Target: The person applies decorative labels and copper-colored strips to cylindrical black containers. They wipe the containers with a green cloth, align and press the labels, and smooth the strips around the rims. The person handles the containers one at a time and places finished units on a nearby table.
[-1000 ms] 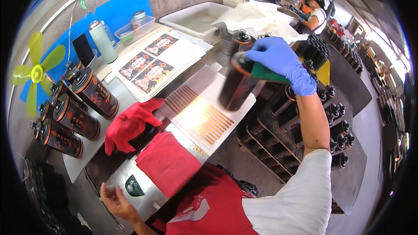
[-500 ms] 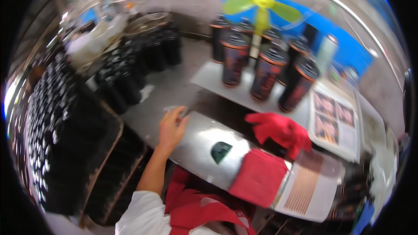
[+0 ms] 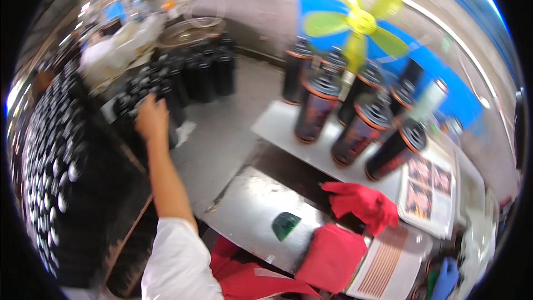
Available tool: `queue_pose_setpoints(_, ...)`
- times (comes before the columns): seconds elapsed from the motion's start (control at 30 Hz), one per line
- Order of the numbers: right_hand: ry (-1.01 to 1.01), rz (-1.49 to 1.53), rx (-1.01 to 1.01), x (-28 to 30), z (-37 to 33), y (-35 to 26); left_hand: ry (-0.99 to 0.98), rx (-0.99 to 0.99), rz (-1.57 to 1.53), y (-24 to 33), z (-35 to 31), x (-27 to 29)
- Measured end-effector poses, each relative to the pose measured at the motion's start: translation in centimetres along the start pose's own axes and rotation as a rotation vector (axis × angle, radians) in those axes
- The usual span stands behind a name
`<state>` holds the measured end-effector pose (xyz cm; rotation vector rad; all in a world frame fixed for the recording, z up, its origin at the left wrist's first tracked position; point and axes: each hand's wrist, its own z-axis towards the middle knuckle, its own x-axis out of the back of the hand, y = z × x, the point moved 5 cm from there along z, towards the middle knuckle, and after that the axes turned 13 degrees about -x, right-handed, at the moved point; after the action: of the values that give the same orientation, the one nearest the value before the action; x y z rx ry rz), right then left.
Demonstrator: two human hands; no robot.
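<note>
My left hand (image 3: 151, 118) reaches out at the end of a stretched arm, over the group of plain black bottles (image 3: 210, 75) at the left. Its fingers are curled around the top of one of them, though the fingertips are partly hidden. On the metal work plate (image 3: 250, 191) in front of me lies a dark green scraper-like piece (image 3: 286, 225). A folded red cloth (image 3: 332, 258) sits to its right, with a crumpled red cloth (image 3: 363, 205) beyond. My right hand does not show.
Several labelled black bottles (image 3: 361, 128) stand on a raised metal shelf, before a yellow-green fan (image 3: 361, 21). A tray of printed labels (image 3: 408, 214) and a sheet of brown strips (image 3: 383, 264) lie right. Bottles are stacked (image 3: 50, 161) far left. A blue glove-like shape (image 3: 446, 280) shows lower right.
My left hand has swung left from above the metal plate to the black bottles, and the arm is stretched out. The view has shifted, so the shelf and cloths appear lower.
</note>
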<state>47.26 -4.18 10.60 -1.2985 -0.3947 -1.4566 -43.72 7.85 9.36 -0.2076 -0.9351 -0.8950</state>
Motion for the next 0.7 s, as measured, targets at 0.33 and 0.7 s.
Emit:
queue_pose_setpoints(0.33, -0.355, 0.458, -0.259, -8.0, -0.3, -9.3, 0.097, -0.489, -0.803, 7.7, -11.4, 13.2)
queue_pose_setpoints(0.7, -0.157, 0.222, 0.172, -12.3, 4.4, -12.4, -1.127, -1.508, -1.607, 34.0, -22.4, 17.0)
